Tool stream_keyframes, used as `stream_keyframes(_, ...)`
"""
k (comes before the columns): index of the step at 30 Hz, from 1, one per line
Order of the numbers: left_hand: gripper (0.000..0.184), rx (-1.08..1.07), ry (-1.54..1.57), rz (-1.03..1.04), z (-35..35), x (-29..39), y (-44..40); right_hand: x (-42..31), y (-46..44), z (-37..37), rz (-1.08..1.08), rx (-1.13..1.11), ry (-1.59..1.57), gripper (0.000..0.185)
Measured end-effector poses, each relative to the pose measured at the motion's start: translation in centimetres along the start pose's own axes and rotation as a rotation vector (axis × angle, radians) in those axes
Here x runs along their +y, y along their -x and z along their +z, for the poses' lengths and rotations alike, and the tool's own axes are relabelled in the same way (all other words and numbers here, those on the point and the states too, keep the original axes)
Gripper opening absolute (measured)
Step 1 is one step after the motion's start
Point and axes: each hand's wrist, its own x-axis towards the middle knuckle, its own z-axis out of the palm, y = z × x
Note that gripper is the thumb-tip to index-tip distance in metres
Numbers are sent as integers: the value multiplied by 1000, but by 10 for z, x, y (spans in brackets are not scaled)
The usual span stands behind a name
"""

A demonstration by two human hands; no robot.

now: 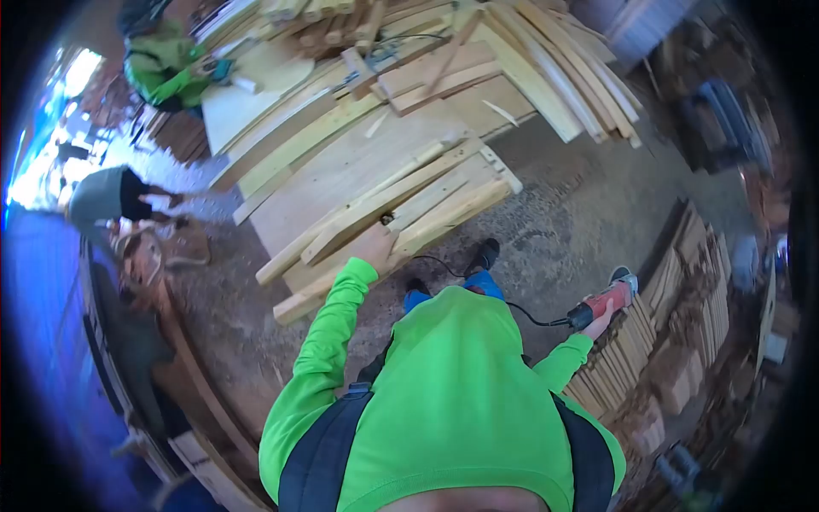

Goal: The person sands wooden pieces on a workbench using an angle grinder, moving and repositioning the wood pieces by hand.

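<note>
My left hand (pixel 374 247) rests across the front wooden beam (pixel 461 213) of a stack of planks, its fingers curled over the inner edge. A small dark spot lies just beyond the fingertips. Behind that beam lies a longer angled plank (pixel 384 203), next to the hand. Out to my right side, my right hand (pixel 601 322) is closed round the body of a red angle grinder (pixel 607 302). The grinder's disc end points away from me, and a black cord (pixel 537 322) runs from its rear toward my legs.
More boards (pixel 546 68) are piled at the back of the worktable (pixel 299 183). Stacked wood strips (pixel 610 358) stand at right, close to the grinder. One person in green (pixel 162 68) holds a tool at back left; another person (pixel 107 194) bends over at left.
</note>
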Motion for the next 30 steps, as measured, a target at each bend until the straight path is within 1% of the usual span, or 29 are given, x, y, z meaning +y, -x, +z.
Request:
stream_keyframes(3, 50, 79, 76, 10, 64, -23, -18, -13, 17, -25, -109, 115, 2, 50)
stream_keyframes(6, 49, 322, -65, 17, 82, -14, -21, -29, 33, -40, -260, 95, 35, 52)
stream_keyframes(9, 49, 357, -100, -51, 91, -4, -19, -43, 37, -51, -282, 125, 35, 51)
stream_keyframes(12, 39, 406, 27, -15, 89, -14, -23, -55, 29, -55, -194, 81, -10, 52)
stream_keyframes(16, 16, 620, 51, -84, 71, -24, -39, -61, 1, -32, -176, 74, -32, 52)
stream_keyframes(19, 29, 375, 54, -9, 71, -10, -40, -63, -20, -16, -140, 107, 38, 53)
stream_keyframes(21, 37, 375, -81, -76, 75, 16, -39, -61, -39, -8, -99, 147, 67, 53)
stream_keyframes(22, 41, 374, -147, -107, 77, 25, -39, -57, -51, -6, -123, 137, 52, 52)
stream_keyframes(25, 51, 265, -118, -253, 92, 13, -49, -57, -71, 7, -99, 79, 92, 51)
stream_keyframes(28, 45, 356, -85, -204, 106, 5, -52, -55, -107, 5, -73, 47, 94, 50)
stream_keyframes(30, 46, 242, -68, -206, 100, -4, -58, -57, -127, 9, -57, 20, 94, 50)
